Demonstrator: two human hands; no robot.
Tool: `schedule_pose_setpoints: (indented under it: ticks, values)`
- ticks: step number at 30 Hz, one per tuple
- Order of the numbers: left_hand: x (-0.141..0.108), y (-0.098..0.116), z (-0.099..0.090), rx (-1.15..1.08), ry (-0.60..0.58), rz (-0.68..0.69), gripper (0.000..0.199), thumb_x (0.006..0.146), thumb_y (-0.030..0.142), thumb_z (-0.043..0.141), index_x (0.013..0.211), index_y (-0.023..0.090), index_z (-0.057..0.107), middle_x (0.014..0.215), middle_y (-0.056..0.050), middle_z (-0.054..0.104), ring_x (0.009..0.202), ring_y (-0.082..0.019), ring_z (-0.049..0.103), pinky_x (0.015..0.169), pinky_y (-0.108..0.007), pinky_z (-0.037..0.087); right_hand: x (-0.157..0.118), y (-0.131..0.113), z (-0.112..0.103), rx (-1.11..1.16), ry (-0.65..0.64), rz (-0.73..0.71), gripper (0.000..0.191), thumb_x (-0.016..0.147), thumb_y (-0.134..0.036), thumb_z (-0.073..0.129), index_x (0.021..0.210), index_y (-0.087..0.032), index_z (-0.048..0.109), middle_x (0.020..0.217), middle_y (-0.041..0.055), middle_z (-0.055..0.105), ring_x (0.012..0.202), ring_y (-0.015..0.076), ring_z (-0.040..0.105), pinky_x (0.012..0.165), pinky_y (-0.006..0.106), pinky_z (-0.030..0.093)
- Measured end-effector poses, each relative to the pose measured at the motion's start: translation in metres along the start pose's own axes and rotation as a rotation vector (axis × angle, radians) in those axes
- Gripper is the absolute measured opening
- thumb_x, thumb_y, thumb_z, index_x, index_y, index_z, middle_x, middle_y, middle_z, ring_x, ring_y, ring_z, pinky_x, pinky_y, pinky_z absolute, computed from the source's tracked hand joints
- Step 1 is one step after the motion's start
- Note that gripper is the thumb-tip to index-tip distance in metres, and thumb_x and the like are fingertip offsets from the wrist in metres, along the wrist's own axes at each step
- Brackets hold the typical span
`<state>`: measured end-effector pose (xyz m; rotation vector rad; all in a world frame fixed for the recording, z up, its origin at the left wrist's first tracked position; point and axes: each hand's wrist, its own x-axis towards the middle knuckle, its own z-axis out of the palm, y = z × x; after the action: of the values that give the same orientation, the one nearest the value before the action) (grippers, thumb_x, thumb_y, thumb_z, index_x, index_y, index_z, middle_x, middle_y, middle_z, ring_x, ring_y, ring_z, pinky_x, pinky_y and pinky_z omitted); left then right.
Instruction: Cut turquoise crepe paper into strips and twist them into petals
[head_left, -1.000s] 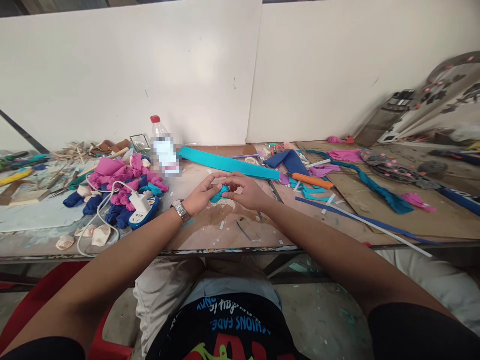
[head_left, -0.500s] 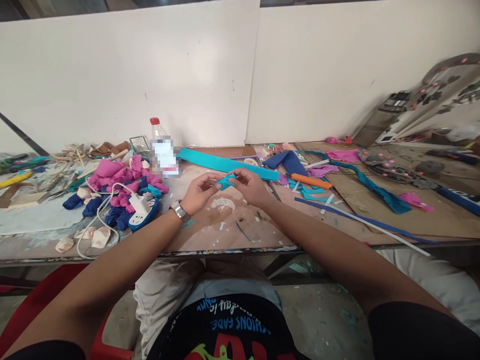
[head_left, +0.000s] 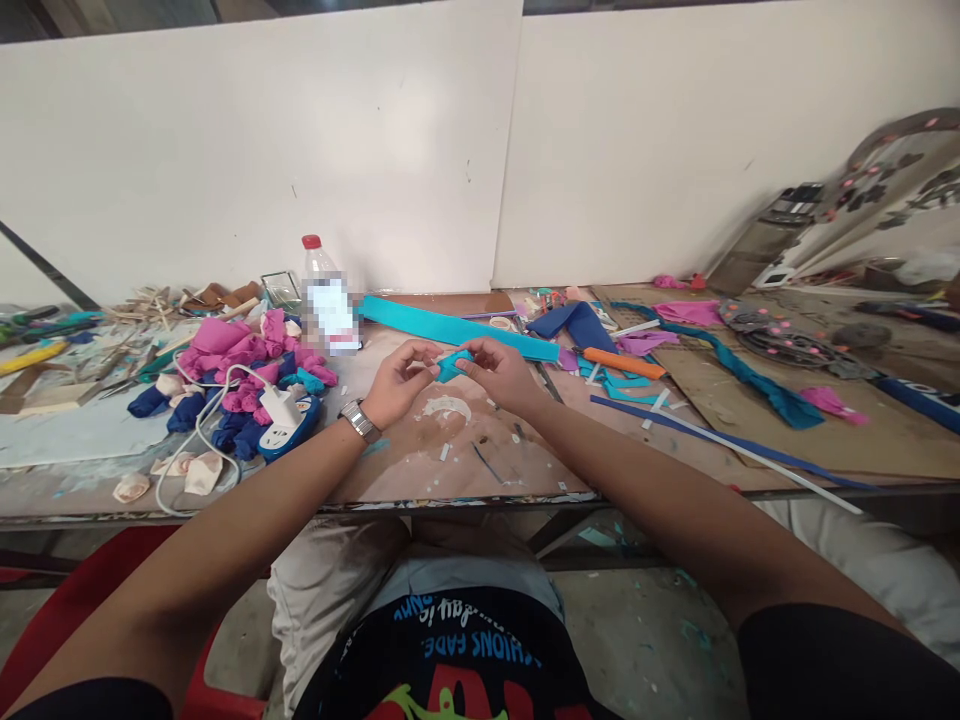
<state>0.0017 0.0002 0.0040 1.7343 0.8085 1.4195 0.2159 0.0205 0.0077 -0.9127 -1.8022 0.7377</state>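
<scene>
Between both hands, above the worktable [head_left: 405,470], is a small folded turquoise piece [head_left: 452,366]. My left hand [head_left: 403,382], with a metal watch at the wrist, pinches its left side. Thumb and fingers of my right hand [head_left: 504,374] grip its right side. Just behind the hands a long turquoise strip [head_left: 457,326] runs from the bottle to the right. Pink, navy and cream fabric rolls [head_left: 244,375] are heaped to the left.
A red-capped bottle [head_left: 313,262] stands behind a lit phone [head_left: 331,312]. A power strip [head_left: 283,432] with a white cable lies left of the hands. To the right are an orange-handled tool [head_left: 622,362], a thin white stick [head_left: 757,455] and cardboard [head_left: 697,385].
The small turquoise piece has turned slightly between the fingers, and the fingertips have shifted a little on it. The view has moved very slightly.
</scene>
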Motion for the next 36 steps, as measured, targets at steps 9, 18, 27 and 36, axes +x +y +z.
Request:
schedule_pose_setpoints:
  ticks: [9,18,27,36]
  values:
    - [-0.003,0.001,0.004,0.033,-0.092,0.011,0.019,0.084,0.034,0.077,0.089,0.02,0.065,0.101,-0.006,0.058,0.095,-0.018,0.056,0.077,-0.027,0.05,-0.002,-0.003,0.0,-0.016,0.008,0.021,0.044,0.084,-0.061,0.072,0.099,-0.019,0.071,0.08,0.0016,0.064,0.072,0.0152,0.052,0.066,0.03,0.042]
    - [-0.002,0.001,0.003,0.105,-0.104,0.043,0.018,0.088,0.037,0.074,0.09,0.02,0.069,0.105,-0.008,0.059,0.1,-0.019,0.058,0.079,-0.028,0.052,-0.001,-0.004,0.001,0.001,0.001,0.029,0.046,0.081,-0.063,0.075,0.095,-0.019,0.072,0.078,0.0011,0.062,0.07,0.0148,0.05,0.065,0.03,0.041]
    - [-0.001,-0.007,0.003,-0.014,-0.018,-0.016,0.03,0.088,0.044,0.076,0.097,0.019,0.063,0.098,-0.005,0.063,0.087,-0.015,0.061,0.077,-0.028,0.052,0.001,-0.003,0.0,0.032,0.054,0.042,0.049,0.08,-0.065,0.075,0.098,-0.02,0.071,0.076,-0.0001,0.059,0.069,0.0146,0.05,0.065,0.03,0.042]
    - [0.001,-0.008,0.002,-0.032,0.002,-0.038,0.036,0.086,0.05,0.077,0.088,0.016,0.065,0.081,-0.002,0.064,0.073,-0.013,0.058,0.071,-0.027,0.048,-0.001,-0.002,0.0,0.018,0.014,-0.018,0.044,0.084,-0.061,0.074,0.101,-0.021,0.072,0.085,0.0025,0.064,0.074,0.0159,0.055,0.071,0.032,0.045]
